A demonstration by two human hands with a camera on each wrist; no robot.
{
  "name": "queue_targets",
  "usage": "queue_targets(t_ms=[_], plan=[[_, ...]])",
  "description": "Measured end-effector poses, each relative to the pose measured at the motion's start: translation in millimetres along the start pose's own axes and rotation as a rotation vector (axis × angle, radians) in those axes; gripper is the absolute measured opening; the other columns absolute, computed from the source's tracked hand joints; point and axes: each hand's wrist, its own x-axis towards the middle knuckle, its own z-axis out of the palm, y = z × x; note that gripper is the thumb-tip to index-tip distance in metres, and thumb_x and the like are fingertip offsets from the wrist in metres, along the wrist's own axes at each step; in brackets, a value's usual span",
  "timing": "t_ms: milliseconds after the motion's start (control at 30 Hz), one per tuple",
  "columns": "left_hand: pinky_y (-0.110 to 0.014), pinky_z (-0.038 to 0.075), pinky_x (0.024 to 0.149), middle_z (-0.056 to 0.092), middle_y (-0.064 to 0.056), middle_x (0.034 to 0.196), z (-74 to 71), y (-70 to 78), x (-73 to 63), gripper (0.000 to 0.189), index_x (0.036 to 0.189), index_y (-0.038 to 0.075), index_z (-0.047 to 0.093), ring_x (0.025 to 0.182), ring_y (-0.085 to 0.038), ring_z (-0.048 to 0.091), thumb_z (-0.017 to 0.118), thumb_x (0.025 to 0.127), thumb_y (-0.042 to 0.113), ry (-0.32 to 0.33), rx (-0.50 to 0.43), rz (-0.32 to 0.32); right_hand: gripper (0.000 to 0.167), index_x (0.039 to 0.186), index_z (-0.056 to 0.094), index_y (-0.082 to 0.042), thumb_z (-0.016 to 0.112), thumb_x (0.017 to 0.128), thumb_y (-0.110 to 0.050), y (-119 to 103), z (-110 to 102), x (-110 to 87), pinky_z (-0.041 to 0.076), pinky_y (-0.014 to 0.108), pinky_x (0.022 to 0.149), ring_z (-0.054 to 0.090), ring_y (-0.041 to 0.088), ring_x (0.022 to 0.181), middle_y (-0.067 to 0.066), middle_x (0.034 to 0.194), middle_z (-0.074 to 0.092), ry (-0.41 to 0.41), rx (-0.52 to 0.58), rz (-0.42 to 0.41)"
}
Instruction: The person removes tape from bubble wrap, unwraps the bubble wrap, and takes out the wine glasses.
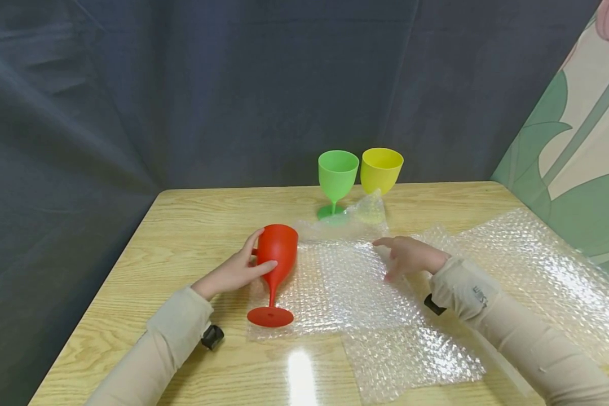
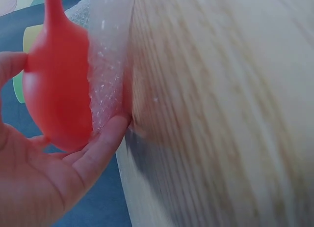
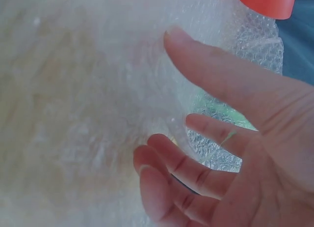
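Observation:
My left hand (image 1: 235, 272) holds a red plastic goblet (image 1: 278, 248) by its bowl, thumb on one side and fingers round the other. The goblet lies tilted along the left edge of a sheet of bubble wrap (image 1: 347, 285), its round foot toward me. In the left wrist view, the edge of the wrap (image 2: 108, 60) stands up against the red bowl (image 2: 56, 84), with fingertips right at it. My right hand (image 1: 408, 256) hovers low over the right part of the sheet. Its thumb is spread from loosely bent fingers, with nothing between them in the right wrist view.
A green goblet (image 1: 338, 176) and a yellow goblet (image 1: 380, 172) stand at the back of the wooden table (image 1: 208, 220), behind a raised flap of bubble wrap. More bubble wrap (image 1: 548, 270) spreads over the right side. A dark curtain (image 1: 284, 96) hangs behind the table.

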Motion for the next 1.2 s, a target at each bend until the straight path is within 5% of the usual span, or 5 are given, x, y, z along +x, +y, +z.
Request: queue_targets(t_ms=[600,667,800,967,1200], plan=[[-0.043,0.05,0.091,0.038,-0.02,0.14,-2.4,-6.0,2.2,0.089,0.15,0.021,0.0,0.128,-0.039,0.044,0.058,0.088,0.045,-0.019,-0.033,0.002,0.087,0.136,0.04,-0.003,0.084,0.064,-0.026,4,-1,6.0,0.049,0.037,0.074,0.058,0.025,0.087,0.016,0.095,0.061,-0.022,-0.042,0.056],[-0.043,0.049,0.092,0.04,-0.018,0.139,-2.9,-6.0,2.4,0.086,0.15,0.02,0.002,0.126,-0.036,0.046,0.057,0.088,0.046,-0.017,-0.034,-0.006,0.087,0.136,0.04,-0.003,0.084,0.064,-0.025,2,-1,5.8,0.048,0.035,0.071,0.055,0.022,0.08,0.014,0.087,0.059,-0.019,-0.051,0.054],[-0.039,0.05,0.091,0.041,-0.019,0.139,-4.9,-6.3,3.2,0.078,0.149,0.013,0.008,0.105,-0.028,0.059,0.051,0.092,0.047,-0.014,-0.038,-0.004,0.086,0.137,0.041,-0.005,0.083,0.064,-0.025,-2,-1,2.7,0.047,0.033,0.066,0.052,0.022,0.079,0.019,0.095,0.055,-0.004,-0.078,0.072],[-0.037,0.054,0.084,0.043,-0.026,0.134,-8.2,-10.2,4.6,0.053,0.143,0.003,0.025,0.091,-0.024,0.063,0.042,0.099,0.027,0.0,-0.063,0.044,0.082,0.136,0.045,-0.009,0.083,0.065,-0.024,-8,-1,-1.1,0.05,0.038,0.067,0.055,0.027,0.084,0.028,0.11,0.048,0.038,-0.124,0.099],[-0.027,0.053,0.066,0.059,-0.025,0.108,-5.2,-15.9,5.2,0.041,0.128,-0.006,0.046,0.075,-0.018,0.064,0.05,0.089,0.005,0.059,-0.007,0.058,0.081,0.134,0.048,-0.008,0.084,0.062,-0.017,-19,-1,-6.0,0.047,0.034,0.061,0.051,0.032,0.086,0.025,0.107,0.048,0.142,-0.201,0.089]])
